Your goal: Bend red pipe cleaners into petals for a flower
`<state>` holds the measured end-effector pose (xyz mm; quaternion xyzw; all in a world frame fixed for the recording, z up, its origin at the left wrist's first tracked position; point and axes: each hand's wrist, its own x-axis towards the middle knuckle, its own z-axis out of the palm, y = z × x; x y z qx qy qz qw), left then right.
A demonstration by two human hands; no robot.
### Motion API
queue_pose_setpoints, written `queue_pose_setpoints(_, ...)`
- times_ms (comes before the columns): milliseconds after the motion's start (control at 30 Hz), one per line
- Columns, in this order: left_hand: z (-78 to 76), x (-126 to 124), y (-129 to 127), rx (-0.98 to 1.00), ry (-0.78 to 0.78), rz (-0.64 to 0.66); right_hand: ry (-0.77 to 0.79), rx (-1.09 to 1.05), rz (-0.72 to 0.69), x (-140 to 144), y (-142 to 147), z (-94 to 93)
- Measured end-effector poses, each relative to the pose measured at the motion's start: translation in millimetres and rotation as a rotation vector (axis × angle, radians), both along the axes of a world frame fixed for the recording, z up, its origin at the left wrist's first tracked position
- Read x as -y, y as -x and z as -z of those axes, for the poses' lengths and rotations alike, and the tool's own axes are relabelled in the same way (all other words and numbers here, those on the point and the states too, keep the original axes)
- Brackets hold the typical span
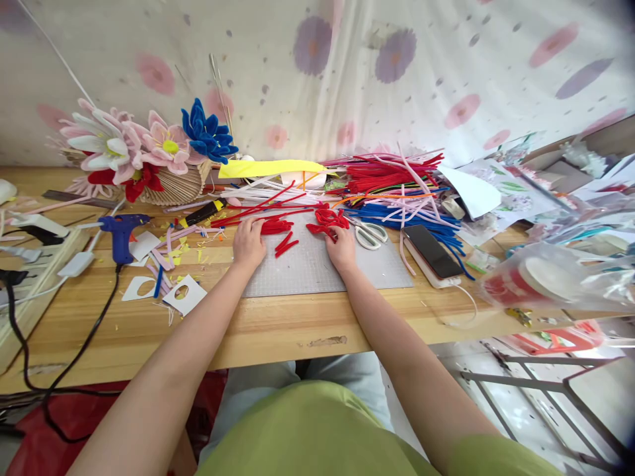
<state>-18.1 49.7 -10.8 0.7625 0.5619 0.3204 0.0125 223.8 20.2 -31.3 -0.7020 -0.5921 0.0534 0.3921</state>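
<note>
On the grey cutting mat [317, 272], my left hand [249, 243] has its fingers curled at the left end of a bundle of red pipe cleaners [278, 226]. A few short red pieces [286, 244] lie loose just below that bundle. My right hand [341, 248] is closed at a small heap of bent red pipe cleaner loops [328, 220], its fingertips partly hidden among them. Right beside it rest white-handled scissors [371, 235]. Longer red pipe cleaners [262, 203] stretch diagonally above my left hand.
Piles of red [381, 173] and blue pipe cleaners [421, 221] line the back. A phone [432, 251] lies at right near a bagged cup [540, 281]. At left are a blue glue gun [122, 237], its cable, paper scraps [184, 294] and fuzzy flowers [169, 147].
</note>
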Motion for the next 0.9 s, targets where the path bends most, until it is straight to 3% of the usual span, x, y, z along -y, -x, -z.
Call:
queue_pose_setpoints(133, -2.2, 16, 0, 0.037, -0.029, -0.005, -0.096, 0.102, 0.024, 4, 2, -2.6)
queue_pose_setpoints(300, -0.6, 37, -12, -0.018, 0.010, 0.111, -0.175, 0.187, -0.022, 11, 8, -7.1)
queue_pose_setpoints(400, 2.5, 38, -17, -0.014, 0.038, 0.087, -0.177, 0.189, -0.054, 14, 11, -9.4)
queue_pose_setpoints(633, -4.8, -7, 13, 0.030, 0.013, -0.142, -0.228, 0.044, -0.025, 10, 9, -5.4)
queue_pose_setpoints(800, -13.6, -45, 36, -0.203, 0.157, -0.104, -0.269, -0.172, 0.120, 4, 1, 0.5)
queue_pose_setpoints(900, -14.7, -52, 37, -0.269, 0.229, -0.104, -0.259, -0.188, 0.113, 3, 0, 1.0)
